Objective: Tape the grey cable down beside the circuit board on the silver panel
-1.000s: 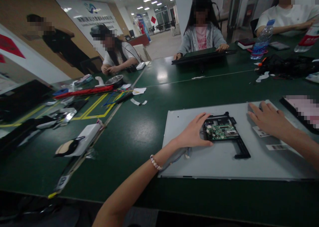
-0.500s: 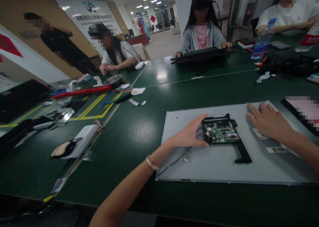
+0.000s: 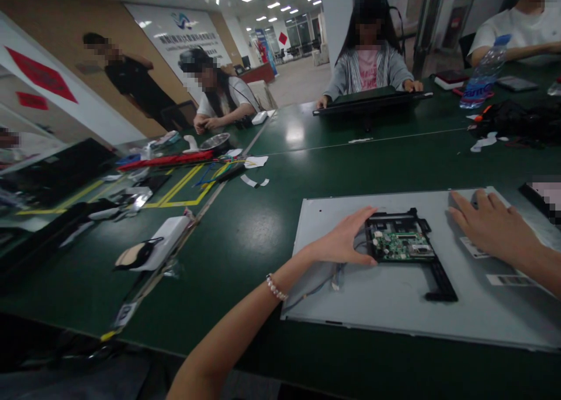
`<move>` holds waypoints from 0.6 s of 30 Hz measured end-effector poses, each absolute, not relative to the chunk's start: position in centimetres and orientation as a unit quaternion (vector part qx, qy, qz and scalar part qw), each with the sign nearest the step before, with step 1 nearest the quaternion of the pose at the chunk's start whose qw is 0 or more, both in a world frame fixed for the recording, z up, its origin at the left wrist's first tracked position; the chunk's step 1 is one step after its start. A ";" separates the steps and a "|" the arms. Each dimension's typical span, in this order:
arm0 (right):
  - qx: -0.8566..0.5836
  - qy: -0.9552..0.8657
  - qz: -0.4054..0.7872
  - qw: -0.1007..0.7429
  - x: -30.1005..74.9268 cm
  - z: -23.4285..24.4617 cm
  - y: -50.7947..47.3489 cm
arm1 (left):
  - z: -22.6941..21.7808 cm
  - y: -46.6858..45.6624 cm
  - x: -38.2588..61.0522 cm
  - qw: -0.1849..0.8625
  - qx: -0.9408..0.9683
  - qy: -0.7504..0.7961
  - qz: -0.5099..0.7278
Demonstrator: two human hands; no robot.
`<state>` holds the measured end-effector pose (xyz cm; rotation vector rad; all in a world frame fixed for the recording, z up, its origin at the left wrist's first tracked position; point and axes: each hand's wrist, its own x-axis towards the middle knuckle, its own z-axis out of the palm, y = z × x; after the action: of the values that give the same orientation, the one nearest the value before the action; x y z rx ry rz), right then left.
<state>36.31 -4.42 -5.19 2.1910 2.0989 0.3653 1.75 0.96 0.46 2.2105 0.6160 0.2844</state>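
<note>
A pale metal panel [image 3: 385, 306] lies flat on the green table, with a green circuit board [image 3: 400, 245] in a black plastic bracket [image 3: 442, 280] on top. My left hand [image 3: 344, 239] curves around the bracket's left end, fingers at the upper corner and thumb at the lower one. Beneath that hand, thin cables [image 3: 313, 292] run out over the panel toward its left edge. Palm down, my right hand [image 3: 491, 221] rests on the panel's upper right part, fingers spread, holding nothing. White labels [image 3: 511, 280] show beside it, the upper one partly covered.
A black monitor [image 3: 372, 103] is held by a person across the table. A plastic bottle [image 3: 484, 75] stands at the far right, near a black bundle [image 3: 517, 122]. Leftward lie a white box [image 3: 164, 245], paper scraps [image 3: 254, 180], wires and a red strip [image 3: 166, 161].
My view has turned slightly left, so the table and panel appear further right. Both hands keep their places on the bracket and panel.
</note>
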 end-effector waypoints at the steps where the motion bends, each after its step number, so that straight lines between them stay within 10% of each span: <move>1: 0.715 0.687 0.121 0.042 36.3 -5.2 -4.5 | 0.5 1.0 1.7 0.400 0.877 0.242 0.110; 18: 0.698 0.698 0.155 0.038 37.1 -6.7 -4.3 | -1.3 17.9 -17.5 -0.103 0.729 0.664 0.127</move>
<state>37.11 -4.29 -6.72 2.1414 2.1402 0.4760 -17.45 17.92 -1.33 2.4555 2.2363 0.4281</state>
